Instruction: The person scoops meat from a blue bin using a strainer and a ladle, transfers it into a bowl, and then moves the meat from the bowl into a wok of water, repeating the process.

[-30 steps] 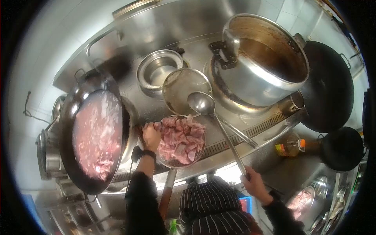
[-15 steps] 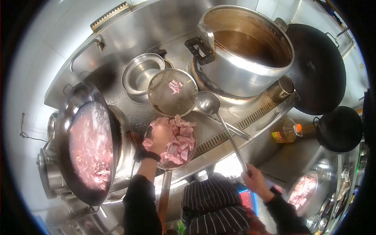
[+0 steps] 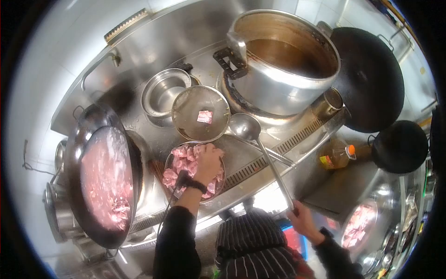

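Note:
My left hand [image 3: 208, 166] is down in the raw meat pieces [image 3: 185, 160] heaped in a round strainer; its fingers press into them, and what they grip is hidden. A dark band with a cord circles that wrist. In my right hand [image 3: 302, 217] is the long handle of a metal ladle [image 3: 245, 126], its bowl beside a second round strainer [image 3: 188, 122]. One piece of meat [image 3: 205, 116] lies in this second strainer. At the left, a wok [image 3: 74, 186] holds pinkish liquid with meat in it.
A large pot [image 3: 283, 93] of brown liquid stands at the back. Nested metal bowls [image 3: 149, 93] sit beside the strainer. Dark woks [image 3: 367, 79] and an oil bottle [image 3: 338, 157] are at the right, above a bowl of meat [image 3: 360, 225]. A faucet [image 3: 95, 67] juts out back left.
My left hand has moved to the right over the meat. A differently shaped or turned piece shows in the second strainer. The whole view has shifted slightly; my right hand still holds the ladle.

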The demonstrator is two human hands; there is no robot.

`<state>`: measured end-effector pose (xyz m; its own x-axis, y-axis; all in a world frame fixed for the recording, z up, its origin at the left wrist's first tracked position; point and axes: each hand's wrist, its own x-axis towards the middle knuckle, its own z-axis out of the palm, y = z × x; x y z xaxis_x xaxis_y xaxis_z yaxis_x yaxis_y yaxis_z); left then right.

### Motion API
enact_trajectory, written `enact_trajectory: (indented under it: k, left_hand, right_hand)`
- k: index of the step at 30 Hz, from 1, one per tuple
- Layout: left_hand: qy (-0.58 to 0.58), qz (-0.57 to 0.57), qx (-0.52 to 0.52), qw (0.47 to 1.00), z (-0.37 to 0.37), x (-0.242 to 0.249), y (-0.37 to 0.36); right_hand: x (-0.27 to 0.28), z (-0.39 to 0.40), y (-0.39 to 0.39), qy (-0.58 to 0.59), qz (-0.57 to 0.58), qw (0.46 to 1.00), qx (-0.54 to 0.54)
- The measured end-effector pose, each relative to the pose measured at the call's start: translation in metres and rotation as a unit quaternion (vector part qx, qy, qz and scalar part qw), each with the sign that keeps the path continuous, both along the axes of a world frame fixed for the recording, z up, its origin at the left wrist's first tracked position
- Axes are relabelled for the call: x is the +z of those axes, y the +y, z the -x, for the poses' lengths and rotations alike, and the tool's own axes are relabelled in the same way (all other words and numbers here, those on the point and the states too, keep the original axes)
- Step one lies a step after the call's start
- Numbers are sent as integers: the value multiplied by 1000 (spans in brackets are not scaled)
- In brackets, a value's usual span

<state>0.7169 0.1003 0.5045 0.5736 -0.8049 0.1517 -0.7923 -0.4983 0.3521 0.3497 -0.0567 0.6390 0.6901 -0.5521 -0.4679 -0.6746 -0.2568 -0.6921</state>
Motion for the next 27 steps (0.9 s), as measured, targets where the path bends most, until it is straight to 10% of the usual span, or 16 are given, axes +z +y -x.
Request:
enact_trajectory:
  k: [3, 4, 8, 12, 17, 20, 27]
  left_hand:
    - [-10, 87, 34, 996, -11, 18, 24]
    - [164, 175, 102, 965, -15, 24, 36]
    - [458, 437, 196, 749, -35, 36, 82]
    - [582, 457, 301, 602, -26, 50, 120]
    - [563, 462, 303, 614, -13, 47, 126]
    - [200, 109, 313, 922, -7, 21, 138]
    - [125, 13, 211, 969, 45, 2, 121]
  right_hand:
    - [4, 4, 5, 12, -32, 999, -38]
    - [4, 6, 5, 13, -37, 999, -37]
    - [6, -1, 6, -5, -86, 995, -45]
    - [14, -14, 12, 29, -148, 987, -53]
    - [-1, -14, 16, 3, -146, 989, -18]
    - [0, -12, 21, 14, -142, 990, -14]
    - [7, -19, 31, 6, -165, 986, -19]
